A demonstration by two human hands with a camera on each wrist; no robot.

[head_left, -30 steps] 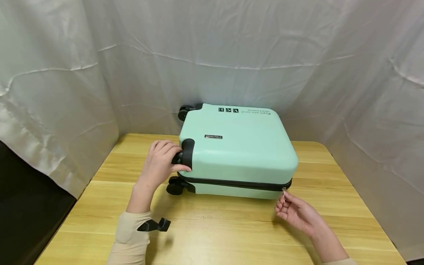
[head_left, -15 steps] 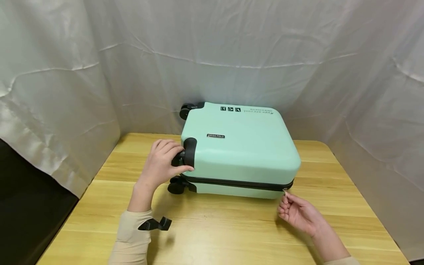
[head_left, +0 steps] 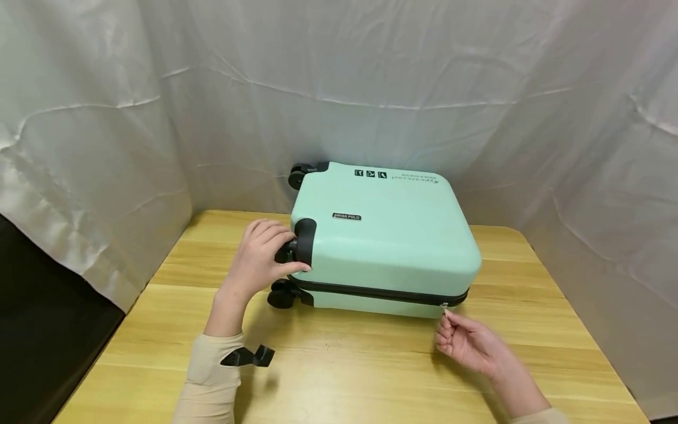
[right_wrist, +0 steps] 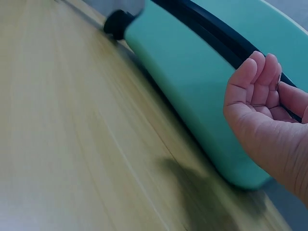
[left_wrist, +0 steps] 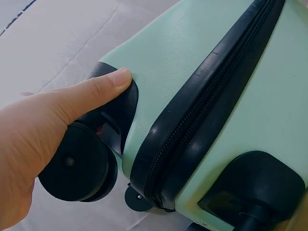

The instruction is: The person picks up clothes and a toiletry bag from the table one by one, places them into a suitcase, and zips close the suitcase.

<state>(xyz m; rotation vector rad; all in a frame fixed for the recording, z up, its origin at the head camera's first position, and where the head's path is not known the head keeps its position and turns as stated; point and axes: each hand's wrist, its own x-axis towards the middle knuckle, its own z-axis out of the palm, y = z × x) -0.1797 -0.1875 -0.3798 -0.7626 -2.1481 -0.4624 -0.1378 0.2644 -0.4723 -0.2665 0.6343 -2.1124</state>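
Observation:
A mint-green hard-shell suitcase (head_left: 392, 235) lies flat on the wooden table, its caster wheels toward the left. My left hand (head_left: 254, 256) grips its near upper left corner, fingers over the caster wheel (left_wrist: 70, 161) there and thumb on the black corner guard (left_wrist: 122, 106). In the head view my right hand (head_left: 471, 344) pinches a small metal zipper pull (head_left: 445, 305) near the right end of the front side. The black zipper (left_wrist: 202, 106) runs along that side, its teeth meshed where the left wrist view shows them. In the right wrist view, curled fingers mostly hide the pull.
Pale grey curtains (head_left: 339, 76) hang behind the suitcase and on both sides. Bare wooden tabletop (head_left: 349, 377) lies in front of it. A black strap (head_left: 246, 357) sticks out from the left sleeve. Another caster wheel (head_left: 282, 294) sits below the left hand.
My right hand has moved a little left along the front side with the zipper pull. The suitcase appears slightly farther right than a second ago, while the left hand keeps its hold.

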